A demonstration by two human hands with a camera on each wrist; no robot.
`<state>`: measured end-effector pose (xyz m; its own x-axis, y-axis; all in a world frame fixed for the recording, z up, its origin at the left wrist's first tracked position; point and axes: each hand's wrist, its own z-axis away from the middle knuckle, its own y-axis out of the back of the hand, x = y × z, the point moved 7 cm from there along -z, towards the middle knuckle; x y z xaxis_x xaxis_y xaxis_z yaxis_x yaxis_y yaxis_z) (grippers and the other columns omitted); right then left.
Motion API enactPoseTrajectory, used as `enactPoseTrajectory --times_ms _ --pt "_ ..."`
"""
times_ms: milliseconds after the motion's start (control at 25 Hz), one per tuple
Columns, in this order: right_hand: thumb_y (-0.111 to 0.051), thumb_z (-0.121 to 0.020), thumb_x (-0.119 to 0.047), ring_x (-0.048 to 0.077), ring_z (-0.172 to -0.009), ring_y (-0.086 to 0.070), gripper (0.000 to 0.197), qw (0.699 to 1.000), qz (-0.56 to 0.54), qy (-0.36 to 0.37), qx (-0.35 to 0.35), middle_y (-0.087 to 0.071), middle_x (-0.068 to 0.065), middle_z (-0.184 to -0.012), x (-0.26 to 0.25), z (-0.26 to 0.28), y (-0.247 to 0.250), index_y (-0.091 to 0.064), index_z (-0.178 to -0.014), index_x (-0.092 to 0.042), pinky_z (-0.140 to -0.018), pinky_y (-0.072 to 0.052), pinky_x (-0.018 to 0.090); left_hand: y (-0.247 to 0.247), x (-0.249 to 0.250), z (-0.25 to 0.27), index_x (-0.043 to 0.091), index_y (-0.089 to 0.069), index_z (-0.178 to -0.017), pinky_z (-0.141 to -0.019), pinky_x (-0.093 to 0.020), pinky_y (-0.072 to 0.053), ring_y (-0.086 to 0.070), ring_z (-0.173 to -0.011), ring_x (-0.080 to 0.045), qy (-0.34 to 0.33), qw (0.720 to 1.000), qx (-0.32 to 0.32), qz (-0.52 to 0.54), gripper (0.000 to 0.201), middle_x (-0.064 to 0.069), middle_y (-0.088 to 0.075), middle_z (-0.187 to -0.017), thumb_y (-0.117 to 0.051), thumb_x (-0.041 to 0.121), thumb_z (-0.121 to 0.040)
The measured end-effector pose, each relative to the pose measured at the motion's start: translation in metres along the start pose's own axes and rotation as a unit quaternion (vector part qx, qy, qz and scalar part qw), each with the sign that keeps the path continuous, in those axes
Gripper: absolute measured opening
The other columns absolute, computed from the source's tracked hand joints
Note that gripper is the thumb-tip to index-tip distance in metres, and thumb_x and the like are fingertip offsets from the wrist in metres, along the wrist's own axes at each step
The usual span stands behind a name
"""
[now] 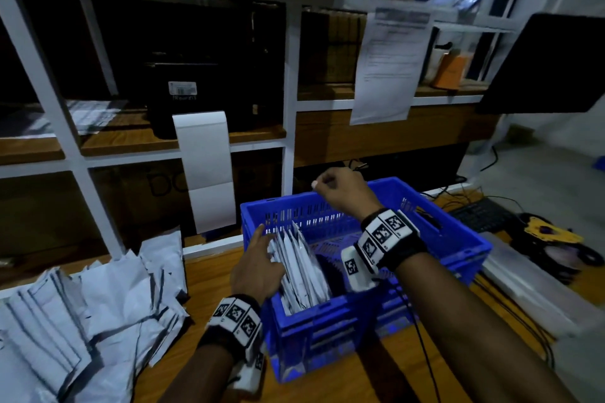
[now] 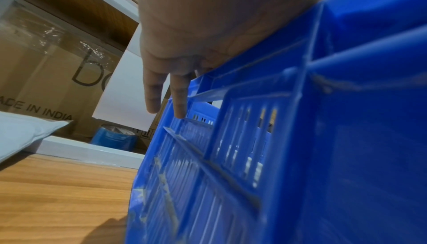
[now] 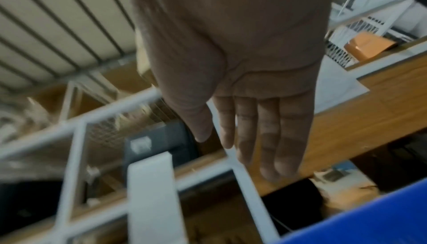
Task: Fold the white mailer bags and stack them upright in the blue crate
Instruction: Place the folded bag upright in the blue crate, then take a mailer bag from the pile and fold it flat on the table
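Left hand (image 1: 254,267) with fingers straight, resting against the folded bags (image 1: 299,267) standing upright at the left end of the blue crate (image 1: 458,239), right hand (image 1: 342,190) raised above the crate's far wall, fingers loose and holding nothing, unfolded bags (image 1: 88,307) piled on the bench (image 1: 209,275) left of the crate

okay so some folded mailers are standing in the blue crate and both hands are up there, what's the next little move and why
Probably swing the right hand over to the loose mailer pile and pick up one bag to fold. It hangs free above the blue crate, holding nothing, while the left hand rests against the standing folded mailers, and most of the crate is unfilled.
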<state>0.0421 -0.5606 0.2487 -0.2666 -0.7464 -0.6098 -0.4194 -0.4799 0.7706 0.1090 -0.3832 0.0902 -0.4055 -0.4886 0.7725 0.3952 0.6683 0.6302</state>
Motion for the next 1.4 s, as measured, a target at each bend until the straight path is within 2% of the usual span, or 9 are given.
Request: enactPoseTrajectory --times_ms 160,280,440,520,640,880,1080,1240,1400 --pt "-0.063 -0.097 -0.036 0.016 -0.097 -0.065 0.024 0.998 -0.015 0.051 0.046 -0.071 0.001 -0.102 -0.008 0.061 0.004 -0.070 -0.109 -0.017 -0.083 -0.054 0.035 0.004 0.006 0.016 0.021 -0.034 -0.154 -0.106 -0.036 -0.041 -0.041 -0.142 -0.022 -0.018 0.998 -0.011 -0.060 0.058 0.007 -0.010 -0.168 -0.052 0.034 -0.101" --pt "-0.062 -0.098 -0.033 0.009 -0.091 -0.064 0.023 0.994 -0.052 0.069 0.072 -0.069 -0.005 -0.100 -0.006 0.110 0.005 -0.069 -0.113 -0.017 -0.083 -0.054 0.031 0.014 0.021 0.060 0.019 -0.033 -0.154 -0.107 -0.034 -0.041 -0.043 -0.139 -0.020 -0.080 0.996 -0.016 -0.023 0.061 -0.001 -0.036 -0.158 -0.053 0.042 -0.102" --pt "-0.062 -0.098 -0.035 0.012 -0.085 -0.069 0.020 0.990 -0.109 0.074 0.057 -0.070 -0.003 -0.095 -0.008 0.149 0.003 -0.068 -0.111 -0.021 -0.076 -0.058 0.035 0.042 0.028 0.130 0.023 -0.048 -0.143 -0.080 -0.006 -0.042 -0.053 -0.107 0.010 -0.079 0.992 0.052 0.078 0.046 0.010 -0.058 -0.130 -0.058 0.036 -0.100" --pt "-0.062 -0.099 -0.032 0.010 -0.080 -0.070 0.020 0.984 -0.153 0.090 0.034 -0.071 0.001 -0.095 -0.017 0.160 -0.001 -0.068 -0.111 -0.018 -0.073 -0.059 0.031 0.052 0.023 0.160 0.028 -0.053 -0.135 -0.074 -0.005 -0.045 -0.051 -0.098 0.021 -0.056 0.989 0.091 0.103 0.036 0.017 -0.058 -0.118 -0.060 0.033 -0.099" --pt "-0.063 -0.098 -0.031 0.011 -0.080 -0.071 0.019 0.976 -0.181 0.124 0.000 -0.072 0.000 -0.092 -0.033 0.173 -0.020 -0.069 -0.110 -0.017 -0.073 -0.060 0.036 0.066 0.007 0.199 0.029 -0.055 -0.133 -0.068 -0.005 -0.044 -0.056 -0.102 0.006 0.001 0.984 0.138 0.116 0.034 0.013 -0.061 -0.112 -0.062 0.029 -0.099" --pt "-0.064 -0.095 -0.033 0.014 -0.083 -0.070 0.020 0.968 -0.172 0.152 -0.098 -0.071 -0.001 -0.090 -0.061 0.171 -0.102 -0.071 -0.104 -0.017 -0.079 -0.060 0.041 0.114 -0.049 0.252 0.021 -0.063 -0.130 -0.080 -0.024 -0.044 -0.058 -0.106 -0.004 0.039 0.972 0.229 0.028 0.035 0.008 -0.065 -0.114 -0.065 0.032 -0.097" --pt "-0.060 -0.098 -0.027 0.018 -0.076 -0.066 0.011 0.962 -0.128 0.164 -0.175 -0.066 0.000 -0.078 -0.105 0.173 -0.180 -0.067 -0.101 -0.020 -0.068 -0.057 0.042 0.169 -0.134 0.282 0.010 -0.063 -0.128 -0.087 -0.036 -0.051 -0.065 -0.112 -0.025 0.113 0.953 0.276 -0.047 0.034 -0.009 -0.070 -0.119 -0.066 0.023 -0.097" --pt "-0.060 -0.098 -0.024 0.016 -0.077 -0.060 0.016 0.959 -0.116 0.136 -0.221 -0.060 -0.008 -0.077 -0.119 0.184 -0.241 -0.070 -0.106 -0.014 -0.061 -0.046 0.023 0.176 -0.193 0.290 0.006 -0.059 -0.133 -0.089 -0.044 -0.051 -0.063 -0.113 -0.036 0.176 0.947 0.237 -0.129 0.041 -0.019 -0.067 -0.124 -0.064 0.025 -0.097" --pt "-0.058 -0.096 -0.027 0.028 -0.093 -0.065 0.021 0.943 -0.043 0.057 -0.325 -0.068 0.010 -0.105 -0.113 0.209 -0.335 -0.065 -0.108 -0.012 -0.078 -0.055 0.036 0.133 -0.239 0.304 0.020 -0.041 -0.152 -0.100 -0.044 -0.047 -0.049 -0.135 -0.032 0.174 0.952 0.034 -0.249 0.063 -0.016 -0.039 -0.157 -0.057 0.041 -0.094"
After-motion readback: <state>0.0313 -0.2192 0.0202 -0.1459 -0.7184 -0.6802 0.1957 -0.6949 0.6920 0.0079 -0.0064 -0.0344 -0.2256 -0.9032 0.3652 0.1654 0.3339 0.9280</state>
